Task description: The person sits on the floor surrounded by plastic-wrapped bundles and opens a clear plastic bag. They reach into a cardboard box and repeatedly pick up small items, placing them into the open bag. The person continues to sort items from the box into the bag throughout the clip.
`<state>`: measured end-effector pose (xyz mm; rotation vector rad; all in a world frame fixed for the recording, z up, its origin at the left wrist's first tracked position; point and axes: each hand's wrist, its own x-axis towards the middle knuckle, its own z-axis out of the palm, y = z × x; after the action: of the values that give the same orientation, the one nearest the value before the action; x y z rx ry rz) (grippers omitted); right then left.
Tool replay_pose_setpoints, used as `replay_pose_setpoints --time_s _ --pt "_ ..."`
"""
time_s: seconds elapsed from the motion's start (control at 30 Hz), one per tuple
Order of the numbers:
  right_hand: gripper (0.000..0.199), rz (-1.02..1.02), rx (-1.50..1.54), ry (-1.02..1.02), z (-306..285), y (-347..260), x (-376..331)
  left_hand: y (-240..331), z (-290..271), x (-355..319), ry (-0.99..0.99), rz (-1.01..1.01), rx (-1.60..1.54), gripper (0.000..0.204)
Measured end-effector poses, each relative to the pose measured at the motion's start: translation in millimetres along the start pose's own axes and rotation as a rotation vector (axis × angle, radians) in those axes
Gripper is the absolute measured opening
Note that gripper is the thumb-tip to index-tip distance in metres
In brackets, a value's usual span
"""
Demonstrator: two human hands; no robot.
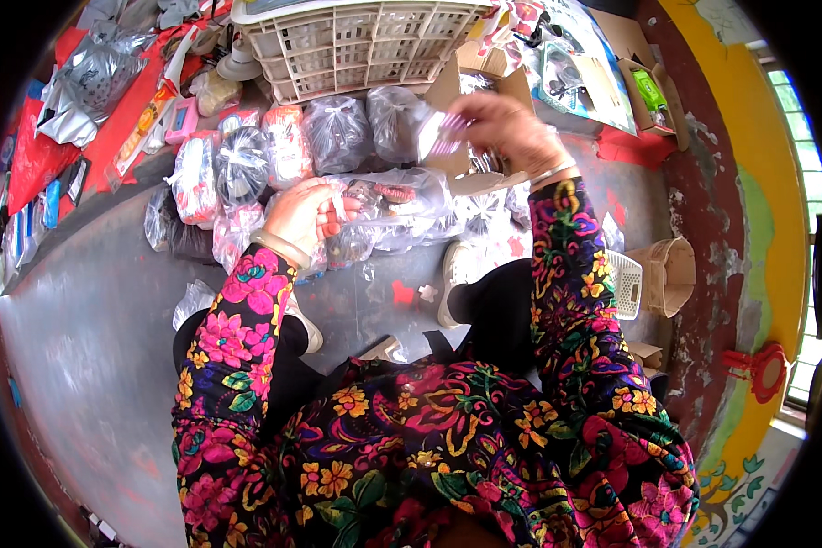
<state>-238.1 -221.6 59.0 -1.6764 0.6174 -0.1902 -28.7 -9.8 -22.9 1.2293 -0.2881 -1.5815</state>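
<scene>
My left hand (301,215) pinches the open mouth of a clear plastic bag (397,196) that holds small red and dark items. My right hand (502,123) is raised beyond it, fingers closed on a small packet with pink and white stripes (445,137). Both arms wear flowered sleeves, and each wrist carries a bangle. The bag lies on the grey floor among other filled clear bags, between the two hands.
Several tied clear bags of small goods (274,151) lie in a row on the grey floor (91,320). A white lattice basket (356,46) stands behind them, cardboard boxes (626,82) to the right, red cloth with packets (110,119) at left, a small basket (626,283) by my right knee.
</scene>
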Motion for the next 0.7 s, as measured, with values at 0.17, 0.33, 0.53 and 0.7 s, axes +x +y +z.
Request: replay_pose_setpoints --time_s 0.17,0.33,0.53,0.7 --pt "0.022 0.021 -0.86 -0.075 69 52 30 0 3 1 -0.026 0.012 0.013 0.019" --pt "0.019 0.031 -1.062 -0.084 108 83 36 3 3 -1 -0.024 0.004 0.019 0.02" --pt "0.019 -0.016 -0.975 -0.256 106 98 38 1 -1 0 0.039 0.027 -0.044 0.017" --pt "0.025 0.103 -1.018 -0.279 105 120 39 0 3 0 -0.014 0.005 0.005 0.015"
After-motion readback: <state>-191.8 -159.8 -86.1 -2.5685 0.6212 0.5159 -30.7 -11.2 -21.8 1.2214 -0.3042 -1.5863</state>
